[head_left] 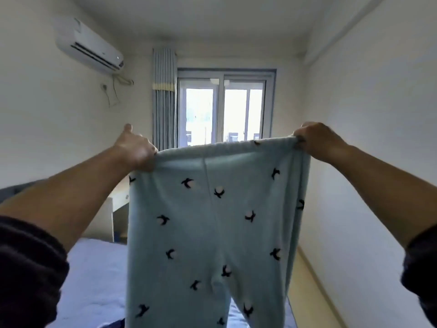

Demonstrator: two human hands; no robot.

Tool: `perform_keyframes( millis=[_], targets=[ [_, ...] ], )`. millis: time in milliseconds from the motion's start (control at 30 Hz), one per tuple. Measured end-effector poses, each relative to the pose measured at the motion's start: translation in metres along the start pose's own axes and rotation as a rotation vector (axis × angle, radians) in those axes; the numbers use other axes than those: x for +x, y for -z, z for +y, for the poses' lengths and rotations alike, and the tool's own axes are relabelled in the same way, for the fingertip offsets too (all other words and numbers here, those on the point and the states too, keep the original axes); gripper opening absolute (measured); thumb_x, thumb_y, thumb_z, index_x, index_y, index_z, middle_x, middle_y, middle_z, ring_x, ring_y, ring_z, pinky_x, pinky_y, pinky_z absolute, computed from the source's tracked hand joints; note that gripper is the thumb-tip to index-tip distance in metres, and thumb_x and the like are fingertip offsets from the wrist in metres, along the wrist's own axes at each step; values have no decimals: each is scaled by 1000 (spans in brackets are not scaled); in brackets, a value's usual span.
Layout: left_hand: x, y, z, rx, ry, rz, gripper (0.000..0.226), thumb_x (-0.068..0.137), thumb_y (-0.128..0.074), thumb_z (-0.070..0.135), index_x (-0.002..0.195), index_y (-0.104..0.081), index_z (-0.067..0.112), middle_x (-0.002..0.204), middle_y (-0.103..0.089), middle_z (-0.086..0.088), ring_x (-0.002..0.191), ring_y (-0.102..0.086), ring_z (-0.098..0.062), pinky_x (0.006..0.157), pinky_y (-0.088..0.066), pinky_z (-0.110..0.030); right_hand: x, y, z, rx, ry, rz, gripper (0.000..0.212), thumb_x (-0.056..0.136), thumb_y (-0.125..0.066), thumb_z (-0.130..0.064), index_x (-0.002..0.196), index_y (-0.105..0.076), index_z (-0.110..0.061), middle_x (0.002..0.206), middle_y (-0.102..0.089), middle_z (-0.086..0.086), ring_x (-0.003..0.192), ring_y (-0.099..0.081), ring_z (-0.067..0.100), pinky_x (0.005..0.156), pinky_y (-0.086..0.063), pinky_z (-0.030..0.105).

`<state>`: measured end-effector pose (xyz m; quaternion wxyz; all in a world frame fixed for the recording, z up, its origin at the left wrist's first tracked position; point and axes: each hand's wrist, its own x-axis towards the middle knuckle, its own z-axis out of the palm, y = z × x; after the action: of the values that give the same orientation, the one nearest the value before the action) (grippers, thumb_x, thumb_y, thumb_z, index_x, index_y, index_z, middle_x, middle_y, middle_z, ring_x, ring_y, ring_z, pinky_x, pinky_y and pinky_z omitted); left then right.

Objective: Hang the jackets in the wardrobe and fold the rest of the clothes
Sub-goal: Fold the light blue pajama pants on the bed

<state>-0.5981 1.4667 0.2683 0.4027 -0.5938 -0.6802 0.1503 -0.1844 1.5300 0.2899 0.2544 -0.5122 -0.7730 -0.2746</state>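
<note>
A pair of light blue pyjama trousers (pixel 212 228) with small dark bird prints hangs in front of me, held up by its waistband. My left hand (pixel 134 149) grips the left end of the waistband. My right hand (pixel 312 140) grips the right end. The waistband is stretched wide between them at chest height, and both legs hang down out of the frame's bottom edge. Both arms are stretched forward, dark sleeves pushed up.
A bed with a blue sheet (pixel 94 280) lies below and to the left. A white desk (pixel 118 204) stands against the left wall beyond it. A window (pixel 222 110) with a grey curtain (pixel 164 100) is straight ahead. A narrow wooden floor strip (pixel 307 287) runs along the right wall.
</note>
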Motion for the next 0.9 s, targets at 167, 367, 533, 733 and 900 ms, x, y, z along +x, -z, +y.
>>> perform_keyframes(
  millis=[167, 367, 533, 733, 900],
  targets=[
    [27, 44, -29, -130, 148, -233, 29, 91, -42, 21, 115, -59, 22, 113, -60, 4, 110, -57, -19, 102, -41, -41, 40, 40, 9, -290, -38, -64, 15, 92, -54, -29, 99, -65, -23, 104, -57, 1, 97, -57, 24, 73, -43, 33],
    [30, 44, -16, -374, 79, -584, 45, 90, -53, 31, 129, -54, 8, 127, -58, -7, 88, -68, -22, 79, -52, -31, 19, 24, 12, -346, 49, -235, 29, 95, -45, -19, 112, -67, -25, 107, -68, -3, 93, -61, 17, 76, -50, 31],
    [25, 12, 24, -558, 16, -910, 44, 97, -42, 23, 133, -47, -1, 135, -53, -9, 97, -69, -20, 70, -56, -23, -12, -18, 3, -304, 100, -358, 44, 98, -34, -37, 90, -72, -16, 91, -71, -1, 76, -61, 14, 67, -45, 31],
    [28, -52, 81, -429, 277, -295, 28, 89, -55, 24, 115, -65, 19, 117, -65, 5, 108, -62, -16, 83, -50, -26, -37, -57, -12, -362, 218, -414, 47, 92, -38, -56, 88, -70, -22, 74, -63, -3, 70, -59, 15, 60, -47, 33],
    [33, -83, 63, -1185, 654, -130, 24, 81, -60, 31, 92, -66, 11, 103, -68, -14, 92, -65, -32, 77, -50, -30, -58, -91, -13, -575, 230, -442, 37, 92, -42, -41, 100, -68, -17, 102, -65, 0, 91, -62, 19, 70, -44, 28]
  ],
)
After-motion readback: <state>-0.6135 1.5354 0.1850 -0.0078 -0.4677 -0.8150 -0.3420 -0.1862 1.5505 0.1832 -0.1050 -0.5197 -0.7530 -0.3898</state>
